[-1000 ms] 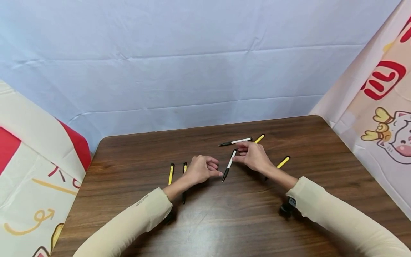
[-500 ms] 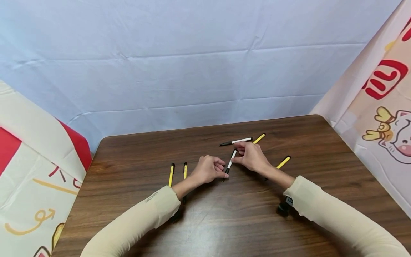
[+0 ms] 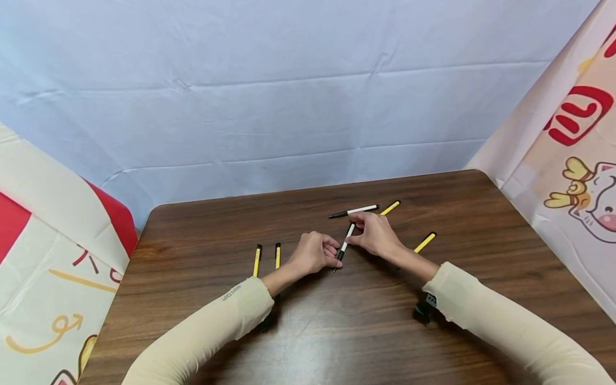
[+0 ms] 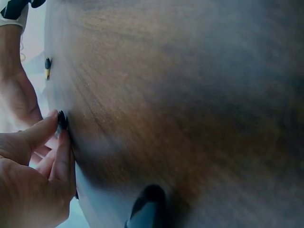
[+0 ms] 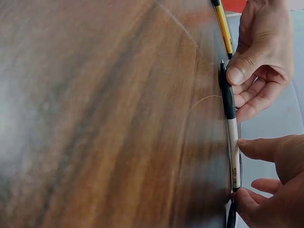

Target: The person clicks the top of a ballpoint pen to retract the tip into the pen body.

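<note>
Now the left hand (image 3: 314,252) pinches a white pen (image 5: 232,126) by its near, black end; the right hand (image 3: 377,234) meets its far end, whether pinching I cannot tell.

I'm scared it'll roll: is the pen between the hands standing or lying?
Lying down: the white-and-black pen stretches lengthwise along the wooden tabletop.
</note>
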`<action>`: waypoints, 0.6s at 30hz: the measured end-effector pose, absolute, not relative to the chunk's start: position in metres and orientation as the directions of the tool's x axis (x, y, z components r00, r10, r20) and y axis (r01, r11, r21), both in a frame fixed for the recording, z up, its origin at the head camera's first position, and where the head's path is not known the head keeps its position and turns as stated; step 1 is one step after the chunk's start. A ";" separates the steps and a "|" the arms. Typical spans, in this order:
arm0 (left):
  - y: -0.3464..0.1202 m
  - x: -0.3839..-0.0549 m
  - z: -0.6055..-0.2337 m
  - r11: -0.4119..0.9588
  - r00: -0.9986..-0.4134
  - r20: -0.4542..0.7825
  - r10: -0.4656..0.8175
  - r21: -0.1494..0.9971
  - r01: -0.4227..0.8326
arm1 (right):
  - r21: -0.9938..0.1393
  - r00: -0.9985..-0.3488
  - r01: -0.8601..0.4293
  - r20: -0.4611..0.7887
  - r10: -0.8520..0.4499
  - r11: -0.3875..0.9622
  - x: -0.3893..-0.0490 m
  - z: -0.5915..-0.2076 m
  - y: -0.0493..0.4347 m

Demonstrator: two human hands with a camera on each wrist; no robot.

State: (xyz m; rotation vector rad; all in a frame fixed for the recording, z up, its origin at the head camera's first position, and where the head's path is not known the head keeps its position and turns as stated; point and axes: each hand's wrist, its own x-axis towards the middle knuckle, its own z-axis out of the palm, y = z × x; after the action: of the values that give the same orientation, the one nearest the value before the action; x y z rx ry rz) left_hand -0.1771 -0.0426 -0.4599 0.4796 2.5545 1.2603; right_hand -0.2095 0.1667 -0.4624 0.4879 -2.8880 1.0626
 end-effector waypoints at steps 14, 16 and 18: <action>-0.041 -0.176 -0.459 0.564 -0.909 -0.088 0.408 0.807 0.175 | -0.758 -0.965 -0.237 0.110 -0.239 0.607 -0.208 -0.464 0.162; -0.041 -0.177 -0.459 0.563 -0.907 -0.090 0.412 0.807 0.176 | -0.773 -0.968 -0.221 0.099 -0.232 0.594 -0.208 -0.464 0.162; -0.041 -0.177 -0.459 0.561 -0.905 -0.095 0.414 0.810 0.172 | -0.788 -0.969 -0.211 0.093 -0.228 0.578 -0.208 -0.464 0.162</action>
State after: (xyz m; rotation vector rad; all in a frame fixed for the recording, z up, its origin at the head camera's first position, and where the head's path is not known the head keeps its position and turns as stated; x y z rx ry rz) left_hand -0.1768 -0.0409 -0.4586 0.4855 2.5232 1.2644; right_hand -0.2084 0.1621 -0.4637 0.3901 -2.8075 1.3975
